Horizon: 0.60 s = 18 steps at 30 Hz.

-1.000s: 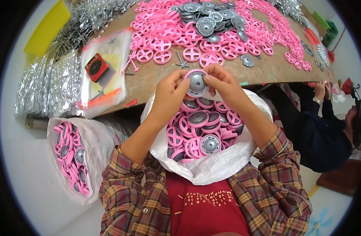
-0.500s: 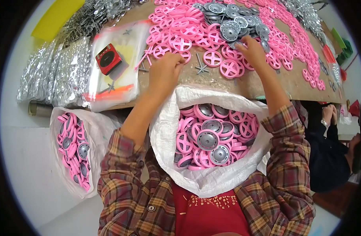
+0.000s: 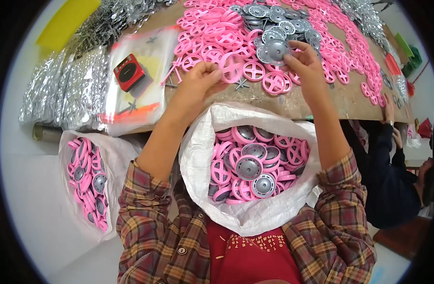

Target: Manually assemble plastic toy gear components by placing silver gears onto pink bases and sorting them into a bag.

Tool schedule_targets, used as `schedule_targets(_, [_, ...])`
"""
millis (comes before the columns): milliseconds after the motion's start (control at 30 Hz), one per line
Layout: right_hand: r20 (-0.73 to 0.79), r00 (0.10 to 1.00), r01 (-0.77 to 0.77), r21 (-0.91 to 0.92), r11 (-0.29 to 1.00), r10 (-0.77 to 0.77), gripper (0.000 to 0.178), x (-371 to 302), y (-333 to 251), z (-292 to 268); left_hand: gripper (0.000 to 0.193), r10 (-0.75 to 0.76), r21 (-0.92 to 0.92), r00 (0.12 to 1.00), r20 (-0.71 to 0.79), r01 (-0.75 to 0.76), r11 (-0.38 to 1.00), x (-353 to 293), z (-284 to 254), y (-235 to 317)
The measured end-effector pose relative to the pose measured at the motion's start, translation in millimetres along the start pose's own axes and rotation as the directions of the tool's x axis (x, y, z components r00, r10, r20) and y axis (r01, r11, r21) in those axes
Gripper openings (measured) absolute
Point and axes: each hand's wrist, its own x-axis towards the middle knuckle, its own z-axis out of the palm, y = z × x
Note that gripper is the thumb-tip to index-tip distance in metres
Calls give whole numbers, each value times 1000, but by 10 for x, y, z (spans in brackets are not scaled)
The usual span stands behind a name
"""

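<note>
Red box [image 3: 129,72]: on a clear bag, desk's left end.
Silver packets [image 3: 61,90]: left edge.
Second white sack [image 3: 91,182]: below desk's left corner.

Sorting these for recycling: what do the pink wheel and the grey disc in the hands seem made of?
The pink wheel looks like moulded plastic: uniform colour, matte, thin spokes. The grey disc has a dull silvery sheen, so probably painted or metallised plastic, possibly metal; the picture leaves that open.
</note>
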Motion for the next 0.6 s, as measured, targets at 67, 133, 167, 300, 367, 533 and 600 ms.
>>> schedule_targets(67, [57,997,48,117,992,-55,33,-303,-206,271,27,-28,-334,986,165,83,939,-139,119,144])
schedule_targets(133, [188,972,143,-16,990,-137,31,-506,-287,415,29,-32,-295,991,130,70,953,-295,278,258])
schedule_targets(167, [186,973,146,-15,989,-141,31,-554,-308,402,31,-30,-257,996,85,51,965,-379,332,287])
schedule_targets(300, [221,902,423,-286,860,-370,28,-711,-245,331,30,76,-132,992,103,-62,989,-578,439,258])
schedule_targets(367, [278,961,-30,93,995,3,27,-784,-222,336,28,119,-102,989,88,-110,989,-659,487,252])
schedule_targets(533, [425,894,-246,206,947,140,25,-906,-155,309,23,125,-48,990,58,-122,991,-787,536,143])
schedule_targets(600, [451,879,-274,214,938,154,25,-946,-121,284,23,123,1,990,63,-123,992,-811,540,128])
